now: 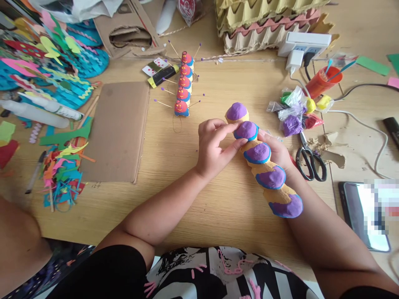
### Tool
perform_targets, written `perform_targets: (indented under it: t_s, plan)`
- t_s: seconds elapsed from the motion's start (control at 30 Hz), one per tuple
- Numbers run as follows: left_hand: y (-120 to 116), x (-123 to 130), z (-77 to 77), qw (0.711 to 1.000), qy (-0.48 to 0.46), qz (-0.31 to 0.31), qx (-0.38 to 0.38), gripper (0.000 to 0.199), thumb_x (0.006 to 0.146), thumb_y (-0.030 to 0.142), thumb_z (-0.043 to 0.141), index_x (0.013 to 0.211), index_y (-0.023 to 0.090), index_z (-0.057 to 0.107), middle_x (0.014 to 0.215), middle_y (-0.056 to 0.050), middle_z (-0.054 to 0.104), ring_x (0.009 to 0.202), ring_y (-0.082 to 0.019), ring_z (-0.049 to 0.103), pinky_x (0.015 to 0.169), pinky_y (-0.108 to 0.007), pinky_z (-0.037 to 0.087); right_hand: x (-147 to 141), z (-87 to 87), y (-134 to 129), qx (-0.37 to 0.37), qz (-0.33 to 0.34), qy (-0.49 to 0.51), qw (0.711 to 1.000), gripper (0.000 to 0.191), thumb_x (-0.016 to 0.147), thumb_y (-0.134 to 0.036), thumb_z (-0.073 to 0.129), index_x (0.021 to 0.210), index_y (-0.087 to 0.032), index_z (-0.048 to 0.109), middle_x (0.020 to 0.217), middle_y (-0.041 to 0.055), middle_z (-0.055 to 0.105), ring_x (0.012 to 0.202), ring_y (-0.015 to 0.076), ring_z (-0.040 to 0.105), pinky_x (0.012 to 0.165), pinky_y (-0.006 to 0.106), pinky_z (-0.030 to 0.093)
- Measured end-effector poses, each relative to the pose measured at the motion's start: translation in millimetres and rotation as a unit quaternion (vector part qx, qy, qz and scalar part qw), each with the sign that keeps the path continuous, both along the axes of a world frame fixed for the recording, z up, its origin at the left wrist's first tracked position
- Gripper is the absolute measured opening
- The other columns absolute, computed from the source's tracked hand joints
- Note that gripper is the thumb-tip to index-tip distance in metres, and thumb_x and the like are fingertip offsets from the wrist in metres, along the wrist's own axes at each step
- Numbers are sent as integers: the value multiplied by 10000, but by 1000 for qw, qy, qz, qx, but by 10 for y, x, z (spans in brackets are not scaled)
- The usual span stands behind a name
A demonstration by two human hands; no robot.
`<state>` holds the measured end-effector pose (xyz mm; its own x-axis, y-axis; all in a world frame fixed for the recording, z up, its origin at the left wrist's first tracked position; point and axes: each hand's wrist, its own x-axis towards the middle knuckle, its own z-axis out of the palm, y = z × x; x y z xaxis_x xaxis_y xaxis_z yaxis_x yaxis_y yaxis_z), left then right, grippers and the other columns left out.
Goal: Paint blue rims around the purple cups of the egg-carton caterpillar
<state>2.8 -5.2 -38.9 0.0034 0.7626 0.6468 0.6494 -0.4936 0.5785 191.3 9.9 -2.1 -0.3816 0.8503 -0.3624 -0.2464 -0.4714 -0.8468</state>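
An egg-carton strip (257, 153) runs diagonally above the table, with several bumps topped in purple clay. Blue clay edges all of these caps but the farthest one. My left hand (215, 143) has its thumb and index finger on the second bump from the far end, at its blue edge. Under and behind the strip's right side, my right hand (276, 151) supports it, its fingers partly hidden. Farther off to the left stands a finished-looking strip (183, 85) with red faces, blue edging and purple-tipped sticks poking out on both sides.
Cardboard (120, 128) and paper scraps (64, 170) lie left. On the right are scissors (308, 160), clay packets (293, 114), an orange cup (324, 81), a power strip (304, 43) and a phone (363, 216). Egg trays (264, 29) are stacked behind. Another person's limb shows lower left.
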Motion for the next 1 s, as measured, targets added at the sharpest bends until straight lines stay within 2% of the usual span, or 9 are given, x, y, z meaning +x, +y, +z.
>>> perform_targets:
  t_s: [0.1,0.23,0.33,0.4,0.5,0.57,0.63,0.8,1.0]
  plan:
    - [-3,2,15,1000,-6,-4,-5,464,1036,626,628,1283,259,769,1075,-76,655,1078,-234,613,1048,-411,489,-14,-65,37,22,-9,43,999,423,724,-562,917,694,-286,598,585,-33,528,592,174,524,586,339,473]
    - [-40,22,66,999,-36,-15,-36,497,1066,644,555,1329,263,736,1138,-86,683,1138,-237,632,1099,-423,486,-28,-170,72,26,-5,57,998,381,715,-575,918,753,-285,674,659,-30,595,580,150,488,590,330,449]
    - [-57,66,61,985,-145,-24,-92,500,1039,673,588,1282,251,705,1189,-90,704,1114,-225,658,1029,-397,526,-38,-218,77,33,-4,63,997,387,734,-598,900,754,-279,683,686,-15,626,585,154,511,587,327,451]
    - [-43,101,32,948,-279,-24,-151,496,1021,702,597,1206,246,659,1129,-70,718,1027,-195,683,899,-342,552,-46,-237,73,37,-6,67,997,382,756,-598,889,749,-279,678,690,-11,638,590,159,530,586,325,458]
    - [9,132,5,854,-442,-81,-261,448,1020,678,611,1184,261,611,1025,-40,748,912,-171,714,746,-294,551,-62,-256,67,35,-11,80,996,387,755,-593,902,747,-276,680,677,-20,641,580,155,546,575,314,469]
    - [41,131,18,792,-516,-117,-305,404,1013,619,657,1216,273,609,961,-20,755,855,-162,722,708,-280,546,-75,-257,65,29,-3,92,995,408,735,-598,923,756,-265,688,666,-25,646,568,152,561,564,309,489]
    - [59,119,47,753,-558,-146,-316,377,981,555,733,1227,291,624,910,11,744,828,-150,720,712,-268,547,-88,-244,65,21,12,104,994,441,694,-601,958,783,-244,715,672,-22,673,560,144,578,558,300,516]
    - [54,111,82,731,-588,-181,-294,321,909,511,848,1095,300,693,862,45,708,769,-115,668,677,-232,525,-99,-200,67,29,38,119,992,465,690,-595,977,792,-213,733,668,-14,708,560,128,617,564,270,566]
    - [67,109,79,696,-617,-204,-307,263,869,435,908,981,261,745,844,49,694,722,-67,605,625,-171,473,-100,-231,73,71,32,88,993,502,719,-689,916,790,-241,701,696,20,733,727,227,742,619,335,621]
